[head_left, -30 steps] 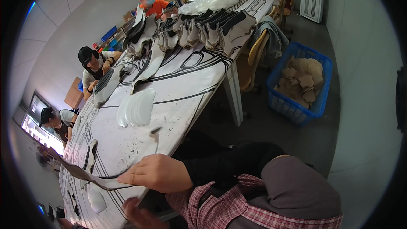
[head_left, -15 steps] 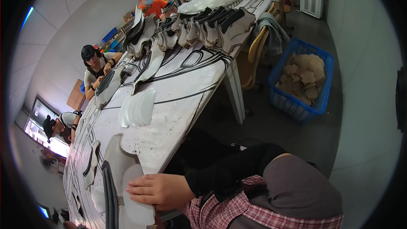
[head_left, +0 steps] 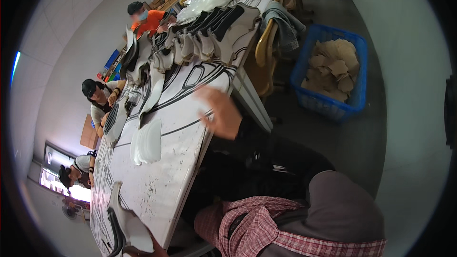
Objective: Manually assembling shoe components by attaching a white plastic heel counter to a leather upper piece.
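Observation:
My right hand (head_left: 220,112) is raised over the table's near edge, blurred, with thumb and fingers apart and nothing visible in it. Nearest to it is a fanned stack of thin white curved sheets (head_left: 146,143) on the table. At the lower edge lies a curved light-grey panel (head_left: 124,216) with a dark padded strip, and a white sheet (head_left: 138,233) on its face. A sliver of my left hand (head_left: 156,249) shows beside this panel's lower edge; its fingers are hidden.
Many grey-and-black panels (head_left: 209,33) stand in a row across the long white table (head_left: 171,171). Several people work along the far side. A blue crate (head_left: 328,109) of brown scraps stands on the floor at right, near a chair (head_left: 266,43) with a grey-blue cloth.
My right hand has lifted off the white sheet on the panel and moved up and right, toward the white stack. The whole view has shifted, and the panel now appears lower.

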A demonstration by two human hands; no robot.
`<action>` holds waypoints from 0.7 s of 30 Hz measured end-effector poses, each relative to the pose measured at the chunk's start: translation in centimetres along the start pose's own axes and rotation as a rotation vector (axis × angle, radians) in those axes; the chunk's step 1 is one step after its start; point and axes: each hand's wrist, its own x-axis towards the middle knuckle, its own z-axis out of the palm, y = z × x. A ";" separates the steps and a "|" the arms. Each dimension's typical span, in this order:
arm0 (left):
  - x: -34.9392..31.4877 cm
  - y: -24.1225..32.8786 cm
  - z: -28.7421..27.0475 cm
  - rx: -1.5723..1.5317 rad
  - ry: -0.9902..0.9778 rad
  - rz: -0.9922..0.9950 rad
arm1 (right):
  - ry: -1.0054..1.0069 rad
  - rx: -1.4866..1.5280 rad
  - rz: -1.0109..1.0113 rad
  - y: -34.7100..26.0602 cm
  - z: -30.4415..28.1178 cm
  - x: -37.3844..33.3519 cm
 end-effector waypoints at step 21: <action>7.3 -13.8 6.5 0.642 -0.282 0.326 | -0.091 -0.261 0.505 22.8 3.6 5.7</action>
